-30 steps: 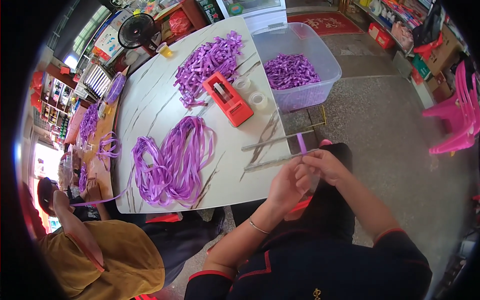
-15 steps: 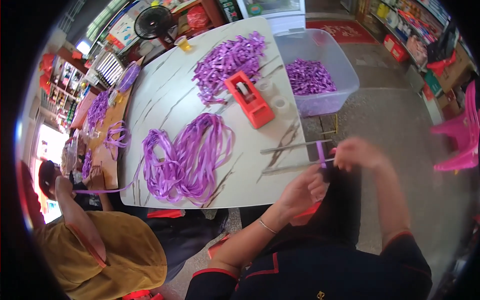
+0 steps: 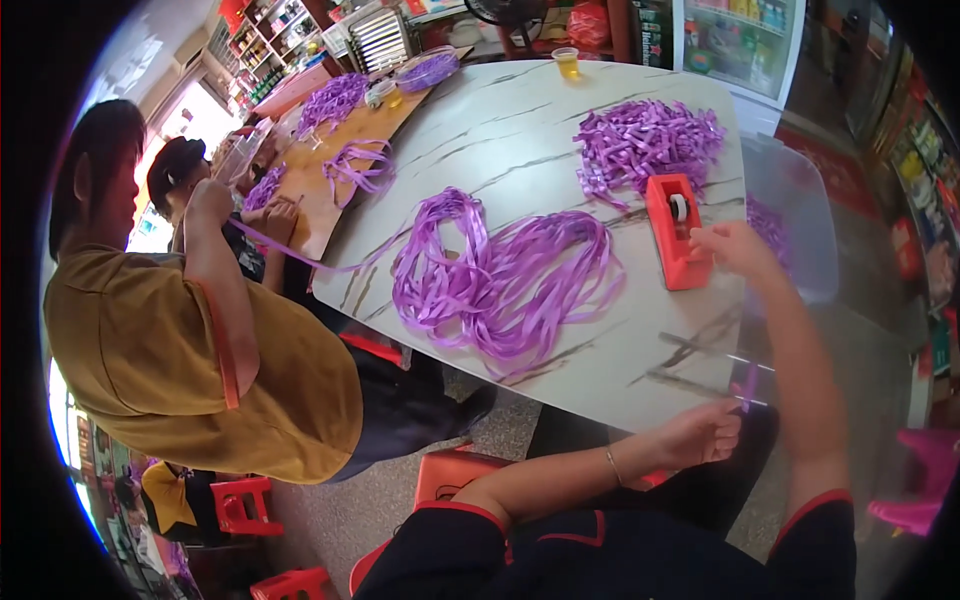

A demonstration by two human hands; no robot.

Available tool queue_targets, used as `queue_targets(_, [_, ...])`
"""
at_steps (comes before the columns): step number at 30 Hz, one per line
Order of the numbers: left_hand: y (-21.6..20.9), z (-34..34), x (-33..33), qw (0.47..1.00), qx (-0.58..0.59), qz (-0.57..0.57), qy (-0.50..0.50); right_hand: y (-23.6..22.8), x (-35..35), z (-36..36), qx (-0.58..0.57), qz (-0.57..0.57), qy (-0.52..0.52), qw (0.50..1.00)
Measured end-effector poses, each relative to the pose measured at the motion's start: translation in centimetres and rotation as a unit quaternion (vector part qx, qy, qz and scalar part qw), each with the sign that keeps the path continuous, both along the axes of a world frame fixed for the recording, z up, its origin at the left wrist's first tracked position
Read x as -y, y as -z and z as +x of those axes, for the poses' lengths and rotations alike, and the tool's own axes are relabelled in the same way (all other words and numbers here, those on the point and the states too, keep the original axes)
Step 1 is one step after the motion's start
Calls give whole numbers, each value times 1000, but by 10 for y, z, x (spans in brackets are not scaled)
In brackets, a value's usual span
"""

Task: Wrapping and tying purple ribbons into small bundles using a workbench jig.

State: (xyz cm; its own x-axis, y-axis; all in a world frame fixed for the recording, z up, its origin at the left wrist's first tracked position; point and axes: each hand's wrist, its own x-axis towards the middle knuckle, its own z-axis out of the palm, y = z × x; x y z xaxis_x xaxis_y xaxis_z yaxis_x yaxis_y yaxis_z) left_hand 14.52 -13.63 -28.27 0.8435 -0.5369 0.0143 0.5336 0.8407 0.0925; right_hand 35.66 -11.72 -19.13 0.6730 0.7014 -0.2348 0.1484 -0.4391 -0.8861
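Note:
My left hand (image 3: 703,434) is closed near the table's right corner, gripping a short purple ribbon (image 3: 748,384). That ribbon is looped about a pair of thin metal rods (image 3: 715,350), which stick out over the table edge. At the red tape dispenser (image 3: 672,262), my right hand (image 3: 735,248) has its fingers pinched together beside the tape roll; whatever is between them is too small to make out. A big tangle of long purple ribbon (image 3: 500,280) lies mid-table. Beyond the dispenser is a heap of short folded purple ribbon pieces (image 3: 650,150).
The marble-patterned table (image 3: 480,120) carries a cup of yellow liquid (image 3: 567,64) at its far side. A clear plastic bin (image 3: 815,220) stands off its right edge. On the left, a person in a mustard shirt (image 3: 200,350) holds a ribbon strand; red stools (image 3: 245,505) are on the floor.
My right hand has moved from the rods up to the tape dispenser. My left hand stays by the rods. The view has swung left, bringing more of the person in mustard into sight.

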Motion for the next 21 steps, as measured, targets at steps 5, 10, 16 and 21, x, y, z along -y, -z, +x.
queue_targets(5, [-2,3,1,1000,-15,-2,23,17,1,14,-73,87,-12,993])
queue_targets(10, [-5,4,-2,1000,-4,5,3,-6,0,14,-132,53,36,989])
queue_targets(16, [-2,3,-1,1000,-5,-3,3,-3,28,-37,-145,76,64,984])
queue_targets(21, [-4,1,0,1000,-4,-1,2,21,34,-53,-155,122,109,974])
